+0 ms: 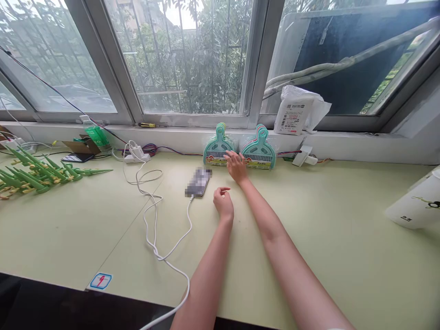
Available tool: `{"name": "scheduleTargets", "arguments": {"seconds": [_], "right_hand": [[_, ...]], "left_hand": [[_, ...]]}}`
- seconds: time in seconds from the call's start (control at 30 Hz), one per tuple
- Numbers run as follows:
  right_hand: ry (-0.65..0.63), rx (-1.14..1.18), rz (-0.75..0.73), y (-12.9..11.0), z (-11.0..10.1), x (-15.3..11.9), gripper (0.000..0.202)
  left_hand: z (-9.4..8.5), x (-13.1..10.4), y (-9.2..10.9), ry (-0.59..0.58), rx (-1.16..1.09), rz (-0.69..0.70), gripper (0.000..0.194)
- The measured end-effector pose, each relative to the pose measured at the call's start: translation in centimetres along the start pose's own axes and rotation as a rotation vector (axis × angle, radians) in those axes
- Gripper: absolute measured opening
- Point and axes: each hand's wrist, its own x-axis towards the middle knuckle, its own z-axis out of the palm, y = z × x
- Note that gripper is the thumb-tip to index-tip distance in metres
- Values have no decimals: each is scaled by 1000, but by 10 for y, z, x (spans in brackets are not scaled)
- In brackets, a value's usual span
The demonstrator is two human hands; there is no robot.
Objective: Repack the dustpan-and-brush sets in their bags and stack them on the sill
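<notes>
Two teal, fan-shaped stacks with looped handles, which look like small dustpan-and-brush sets in clear wrap, stand side by side against the sill: the left pack (216, 149) and the right pack (261, 146). My right hand (236, 167) is in front of the gap between them, fingers apart and overlapping the left pack's right edge. Whether the fingertips touch it I cannot tell. Nearer to me, my left hand (224, 204) rests over the table, loosely curled with thumb and forefinger apart and nothing visible in it. A phone (199, 182) lies to its left, joined to a white cable (185, 231).
Green spiky plastic pieces (37, 174) lie at left, near a green-labelled bottle (96, 135) and a power strip (136, 156). A screwdriver (147, 124) and white package (297, 112) sit on the sill. At right stands a white container (415, 204). The cable crosses the table's front edge.
</notes>
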Motion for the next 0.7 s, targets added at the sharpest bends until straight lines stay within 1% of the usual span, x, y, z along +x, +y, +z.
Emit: {"name": "scheduleTargets", "arguments": {"seconds": [0.07, 0.13, 0.17, 0.2, 0.27, 0.33, 0.43, 0.53, 0.7], "right_hand": [[182, -22, 220, 18, -16, -11, 42], [360, -47, 496, 46, -30, -23, 39], [423, -54, 612, 62, -35, -30, 40], [454, -54, 698, 78, -39, -36, 41], [431, -22, 798, 109, -44, -47, 40], [409, 3, 845, 131, -45, -54, 36], [361, 82, 882, 145, -41, -58, 30], [297, 119, 914, 145, -37, -57, 25], [308, 87, 885, 142, -35, -54, 26]], "left_hand": [[0, 0, 1, -6, 14, 2, 26], [0, 0, 1, -13, 33, 6, 25], [-1, 0, 2, -17, 38, 2, 25], [-1, 0, 3, -21, 37, -6, 25], [-1, 0, 4, -29, 25, -23, 25], [-1, 0, 6, -41, 12, -34, 24], [-2, 0, 8, -52, 7, -43, 23], [-4, 0, 10, -53, -34, -65, 22], [-5, 1, 11, -37, -77, -74, 21]]}}
